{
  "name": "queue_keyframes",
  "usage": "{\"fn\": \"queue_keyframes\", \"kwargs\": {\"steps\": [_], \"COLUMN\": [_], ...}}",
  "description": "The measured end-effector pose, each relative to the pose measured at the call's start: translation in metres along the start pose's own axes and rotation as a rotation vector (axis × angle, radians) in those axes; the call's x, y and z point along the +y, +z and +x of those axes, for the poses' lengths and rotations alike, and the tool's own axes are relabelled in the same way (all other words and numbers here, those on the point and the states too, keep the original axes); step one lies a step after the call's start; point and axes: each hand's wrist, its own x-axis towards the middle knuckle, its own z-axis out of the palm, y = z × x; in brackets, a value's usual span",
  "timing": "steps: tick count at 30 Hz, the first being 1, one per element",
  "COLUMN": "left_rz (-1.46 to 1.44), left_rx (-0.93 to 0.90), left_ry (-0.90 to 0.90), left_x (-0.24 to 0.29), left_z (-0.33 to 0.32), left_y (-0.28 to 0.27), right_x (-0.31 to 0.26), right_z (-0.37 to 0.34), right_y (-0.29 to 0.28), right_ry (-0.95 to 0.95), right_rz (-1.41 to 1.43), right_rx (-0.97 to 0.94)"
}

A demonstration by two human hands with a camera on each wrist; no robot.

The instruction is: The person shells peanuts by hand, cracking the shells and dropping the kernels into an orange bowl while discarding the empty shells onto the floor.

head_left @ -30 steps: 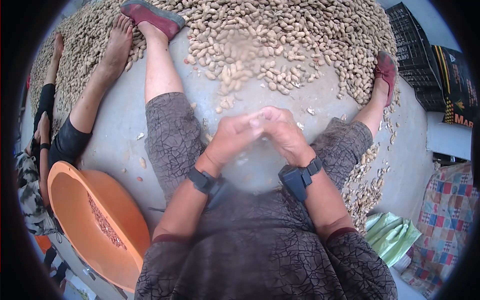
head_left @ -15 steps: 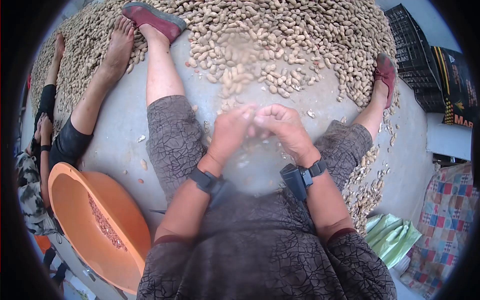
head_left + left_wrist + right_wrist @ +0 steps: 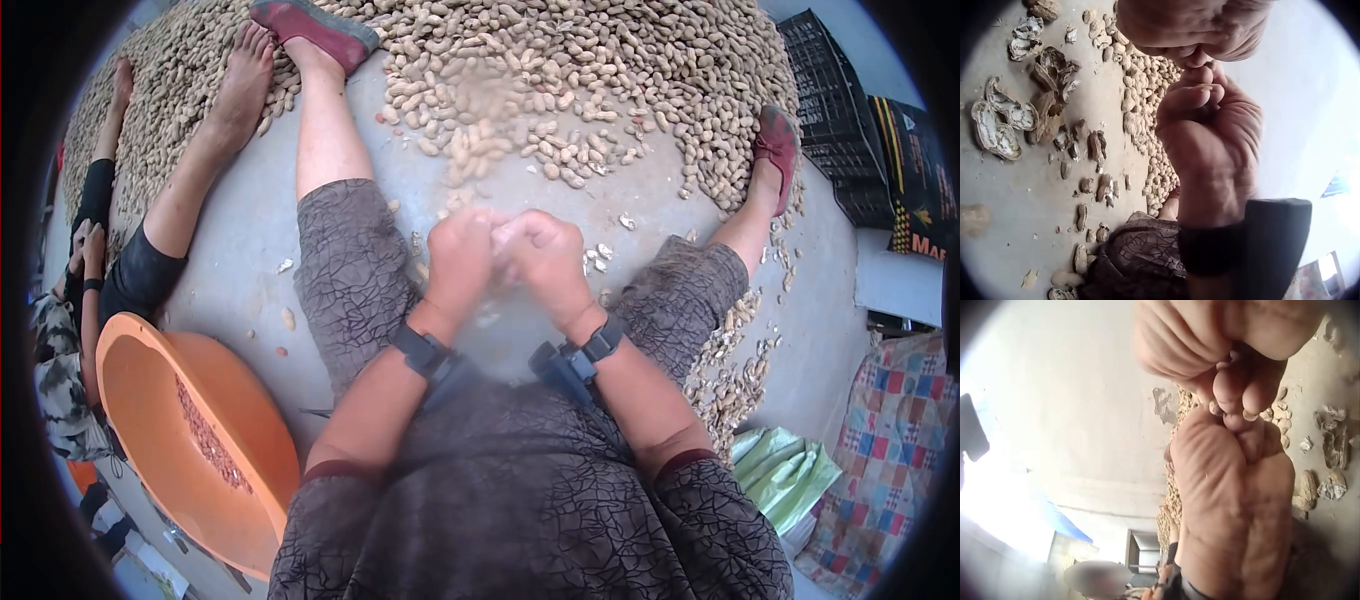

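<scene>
My left hand (image 3: 462, 258) and right hand (image 3: 545, 262) meet fingertip to fingertip between the spread legs, above the floor. Both have curled fingers and bent thumbs. In the right wrist view the tip of a small brownish peanut (image 3: 1215, 407) shows where the fingertips come together; most of it is hidden by the fingers. The left wrist view has the left hand (image 3: 1200, 28) at the top and the right hand (image 3: 1213, 144) below, their thumbs and fingertips pressed close. Split peanut shells (image 3: 1007, 122) lie on the floor under them.
A large heap of unshelled peanuts (image 3: 600, 60) spreads ahead. At left stands an orange basin (image 3: 130, 400) with reddish kernels (image 3: 210, 435) inside. More shells (image 3: 730, 390) lie by the right leg, near a green sack (image 3: 785, 475). Black crates (image 3: 830, 110) stand far right; another person's leg (image 3: 190, 190) is at left.
My hands have turned inward, with knuckles closer together and fingers more tightly curled than half a second ago. The right wrist has shifted left, and the left wrist slightly right.
</scene>
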Motion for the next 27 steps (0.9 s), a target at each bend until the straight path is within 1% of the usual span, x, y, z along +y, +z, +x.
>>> {"fn": "queue_keyframes", "kwargs": {"steps": [1, 3, 5, 6, 7, 8, 10, 11, 12, 14, 16, 17, 19, 21, 23, 24, 25, 26, 27], "left_rz": [-0.05, -0.102, -0.453, -0.453, -0.497, -0.542, -0.582, -0.621, -0.62, -0.565, -0.521, -0.478, -0.48, -0.48, -0.541, -0.542, -0.515, -0.487, -0.488], "left_rx": [-0.003, -0.006, -0.091, -0.09, -0.162, -0.235, -0.266, -0.298, -0.299, -0.378, -0.368, -0.354, -0.383, -0.41, -0.516, -0.521, -0.488, -0.454, -0.459], "left_ry": [-0.007, -0.012, -0.152, -0.147, -0.184, -0.222, -0.214, -0.205, -0.204, -0.166, -0.187, -0.212, -0.224, -0.232, -0.272, -0.27, -0.278, -0.286, -0.286], "left_x": [-0.008, -0.016, -0.012, -0.008, -0.004, 0.0, 0.003, 0.005, 0.009, 0.018, 0.027, 0.029, 0.026, 0.018, -0.002, -0.006, -0.009, -0.013, -0.008], "left_z": [0.008, 0.013, 0.014, 0.014, 0.012, 0.011, 0.009, 0.008, 0.007, 0.003, -0.001, -0.002, -0.003, 0.0, 0.01, 0.011, 0.012, 0.013, 0.01], "left_y": [-0.005, -0.009, -0.011, -0.013, -0.014, -0.015, -0.011, -0.01, -0.009, -0.008, -0.003, -0.001, -0.001, -0.006, -0.013, -0.014, -0.014, -0.014, -0.012], "right_x": [0.002, 0.001, -0.006, -0.011, -0.014, -0.015, -0.016, -0.017, -0.019, -0.02, -0.022, -0.023, -0.027, -0.023, -0.021, -0.02, -0.019, -0.015, -0.01], "right_z": [-0.001, -0.003, -0.005, -0.005, -0.006, -0.006, -0.005, -0.004, -0.003, 0.0, 0.002, 0.002, 0.0, -0.001, 0.0, -0.002, -0.003, -0.002, -0.001], "right_y": [0.003, 0.005, 0.005, 0.002, -0.002, -0.005, -0.011, -0.014, -0.016, -0.02, -0.024, -0.024, -0.021, -0.021, -0.021, -0.021, -0.02, -0.02, -0.017], "right_ry": [-0.075, -0.056, -0.039, -0.02, 0.002, 0.002, 0.089, 0.088, 0.117, 0.142, 0.107, 0.106, 0.112, 0.099, 0.079, -0.006, -0.091, -0.094, -0.234], "right_rz": [-0.042, -0.035, -0.029, 0.0, 0.028, 0.027, 0.196, 0.195, 0.241, 0.288, 0.151, 0.15, 0.013, 0.027, 0.038, -0.068, -0.174, -0.177, -0.385], "right_rx": [-0.012, -0.027, -0.041, -0.087, -0.133, -0.135, -0.124, -0.124, -0.105, -0.085, -0.115, -0.111, -0.175, -0.15, -0.124, -0.079, -0.033, -0.03, 0.043]}}
